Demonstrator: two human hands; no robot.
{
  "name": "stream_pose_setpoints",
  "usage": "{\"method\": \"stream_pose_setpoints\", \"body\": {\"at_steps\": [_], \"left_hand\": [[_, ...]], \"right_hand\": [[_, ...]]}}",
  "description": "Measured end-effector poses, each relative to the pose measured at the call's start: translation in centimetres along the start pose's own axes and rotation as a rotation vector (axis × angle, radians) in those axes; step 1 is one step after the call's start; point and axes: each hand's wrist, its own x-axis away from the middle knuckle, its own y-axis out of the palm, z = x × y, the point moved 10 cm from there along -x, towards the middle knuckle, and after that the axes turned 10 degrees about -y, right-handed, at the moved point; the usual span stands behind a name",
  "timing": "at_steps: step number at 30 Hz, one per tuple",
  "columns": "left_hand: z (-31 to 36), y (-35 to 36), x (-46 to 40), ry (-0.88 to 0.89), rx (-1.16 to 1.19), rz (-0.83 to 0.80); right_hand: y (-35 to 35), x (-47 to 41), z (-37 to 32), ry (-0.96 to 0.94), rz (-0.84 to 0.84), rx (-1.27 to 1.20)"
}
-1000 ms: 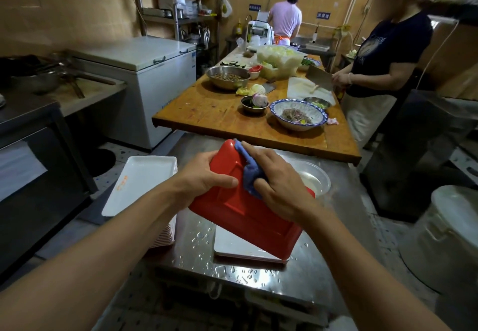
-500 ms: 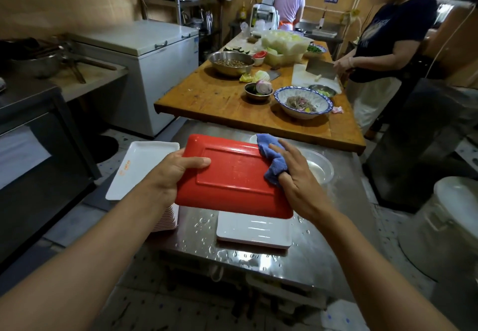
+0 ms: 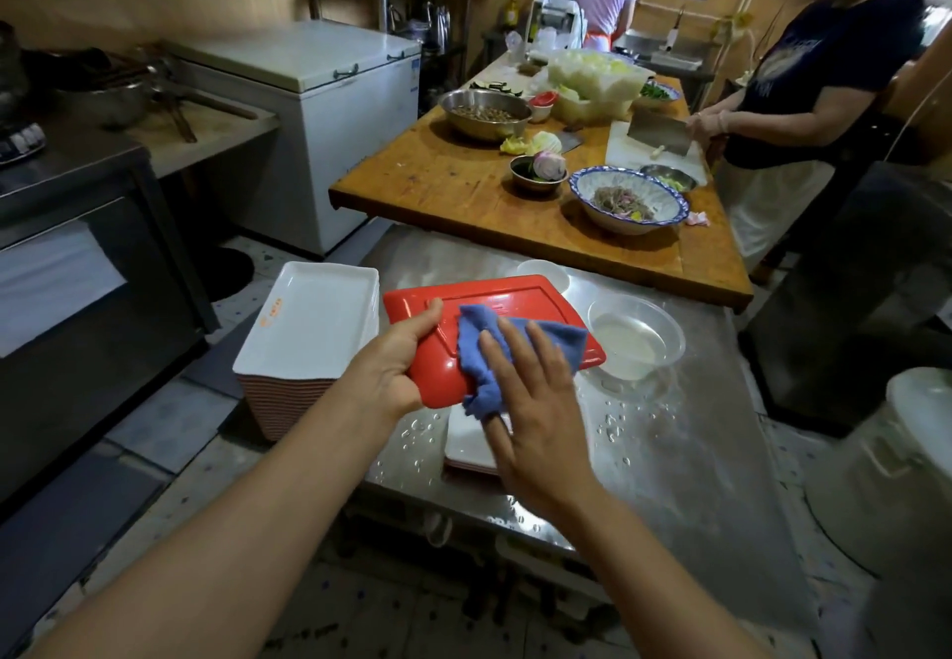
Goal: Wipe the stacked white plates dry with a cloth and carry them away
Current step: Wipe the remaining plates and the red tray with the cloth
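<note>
While the red underside of one plate (image 3: 494, 328) is turned up and held over the near left part of the steel table (image 3: 669, 452), the wiping step is plainly in hand. This plate looks white on its face and red beneath, like the rest. The left hand (image 3: 396, 365) grips its near left corner, fingers curled under the edge and thumb on top. The right hand (image 3: 536, 401) lies nearly flat, fingers spread and straight, pressing a blue cloth (image 3: 494, 349) onto the plate's back; it clasps nothing that I can see.

Beneath the hands, a few more plates (image 3: 466, 442) lie on the wet table, probably waiting to be wiped. To the left, just beside the table, a tall stack (image 3: 314, 328) stands with its white faces up, likely the dried ones.

Next, I'd judge, the cloth must sweep across the remaining red surface, then the plate wants turning face up and setting on the tall stack. Water drops on the steel suggest keeping dried plates off it. Carrying away is not yet begun.
</note>
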Motion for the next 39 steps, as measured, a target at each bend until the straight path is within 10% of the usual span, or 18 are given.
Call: {"method": "stream_pose_setpoints", "body": {"at_steps": [13, 29, 34, 39], "left_hand": [[2.4, -4.3, 2.2, 0.239, 0.009, 0.05], [9.5, -11.6, 7.6, 0.467, 0.015, 0.13], [14.3, -10.5, 11.1, 0.949, -0.881, 0.588], [11.4, -7.9, 7.9, 1.09, -1.702, 0.653]], "right_hand": [[3.7, -5.6, 1.8, 0.212, -0.146, -0.089], [4.0, -6.6, 5.5, 0.479, 0.087, -0.447], [6.0, -5.8, 5.4, 0.58, -0.001, -0.589], [7.0, -5.0, 5.4, 0.585, -0.024, -0.612]]}}
